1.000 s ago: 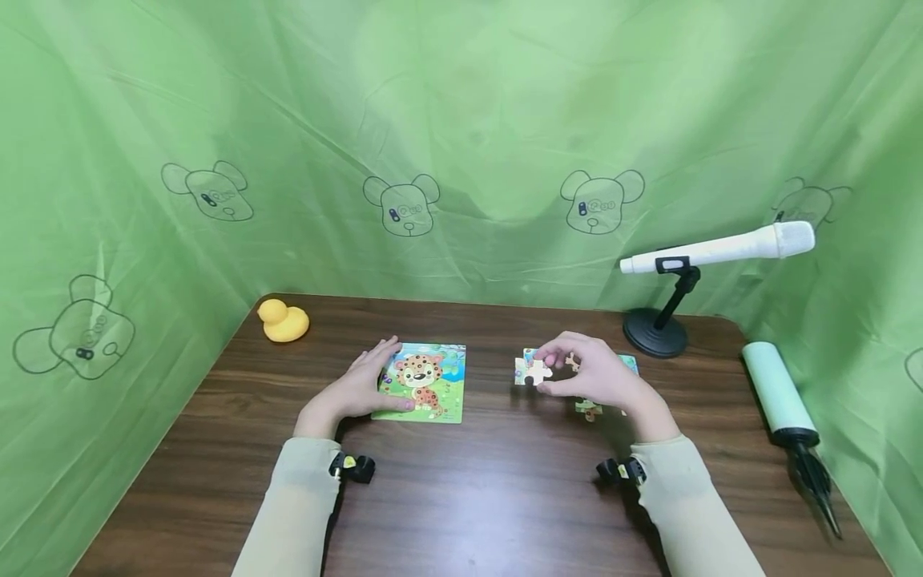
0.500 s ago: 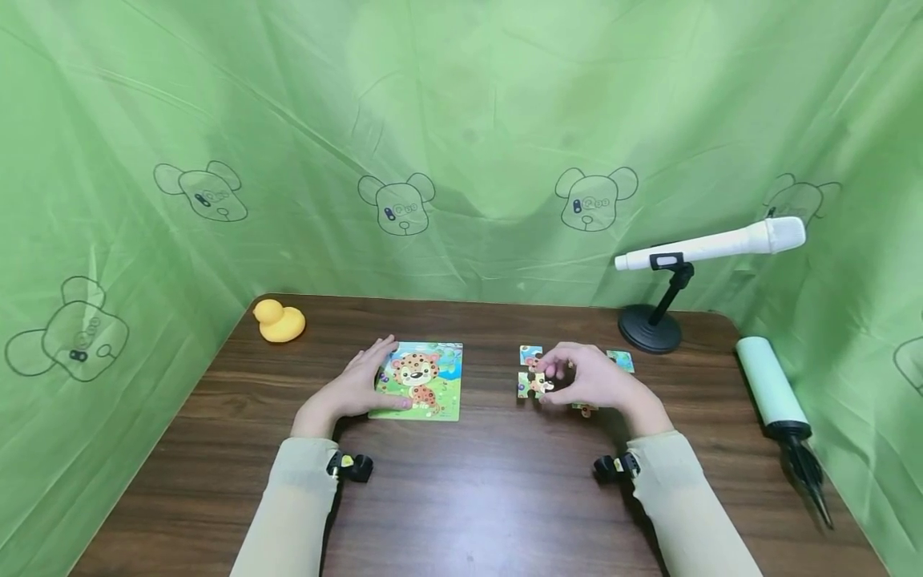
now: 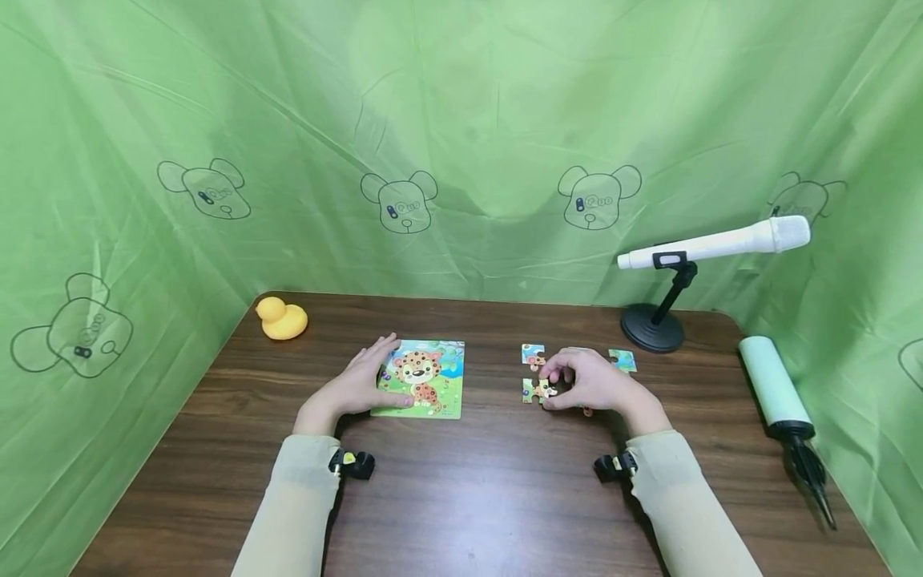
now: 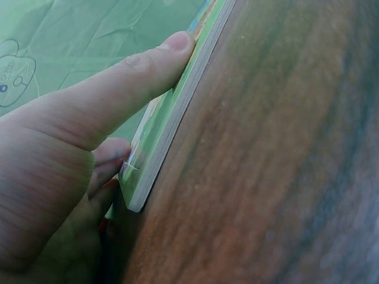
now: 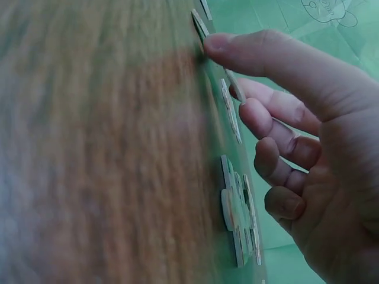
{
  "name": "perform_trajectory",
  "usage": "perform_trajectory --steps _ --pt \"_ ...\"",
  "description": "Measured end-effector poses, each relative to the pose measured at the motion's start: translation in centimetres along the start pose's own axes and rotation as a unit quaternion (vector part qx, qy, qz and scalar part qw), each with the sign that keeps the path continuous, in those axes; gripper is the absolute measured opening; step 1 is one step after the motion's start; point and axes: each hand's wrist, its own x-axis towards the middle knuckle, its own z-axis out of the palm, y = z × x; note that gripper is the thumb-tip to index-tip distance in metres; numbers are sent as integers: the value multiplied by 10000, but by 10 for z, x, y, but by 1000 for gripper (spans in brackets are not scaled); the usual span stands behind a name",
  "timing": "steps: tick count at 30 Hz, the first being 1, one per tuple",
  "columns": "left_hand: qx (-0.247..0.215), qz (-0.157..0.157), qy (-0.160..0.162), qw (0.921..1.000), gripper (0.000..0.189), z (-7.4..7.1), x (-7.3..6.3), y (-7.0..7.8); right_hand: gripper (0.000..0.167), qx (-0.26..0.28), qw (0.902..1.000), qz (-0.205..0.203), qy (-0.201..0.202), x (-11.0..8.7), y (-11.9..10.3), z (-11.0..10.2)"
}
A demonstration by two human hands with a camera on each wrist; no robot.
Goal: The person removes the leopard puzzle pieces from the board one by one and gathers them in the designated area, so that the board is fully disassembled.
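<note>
Hands worked apart: the left hand (image 3: 353, 391) lay against the picture board (image 3: 441, 393), fingers stretched along its left edge and thumb across its lower part, not clenched. The right hand (image 3: 600, 381) pinched a puzzle section (image 3: 542, 389) between thumb and fingertips; whether that was one piece or several joined, I could not tell. The board rested flat on the counter (image 3: 433, 497), its leopard picture facing up, well apart from the puzzle section on its right. A blue-topped piece (image 3: 533, 351) lay just behind the pinched section, and a blue-green piece (image 3: 623, 360) lay beyond the knuckles, with more partly hidden beneath the palm. A yellow duck (image 3: 283, 319) sat at the far left corner; a white microphone (image 3: 721, 244) leaned on its black stand (image 3: 652, 328) at the far right, near a mint pump (image 3: 777, 381).
</note>
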Motion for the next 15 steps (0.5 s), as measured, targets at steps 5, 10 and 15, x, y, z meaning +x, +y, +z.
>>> perform_trajectory --steps 5,10,15 --pt "13 65 37 10000 128 0 0 0 34 -85 9999 -15 -73 0 2 1" --pt "-2 120 90 9999 125 -1 0 0 34 12 9999 30 -163 0 2 2" --pt "10 115 87 9999 124 -1 0 0 35 153 9996 103 -212 0 3 2"
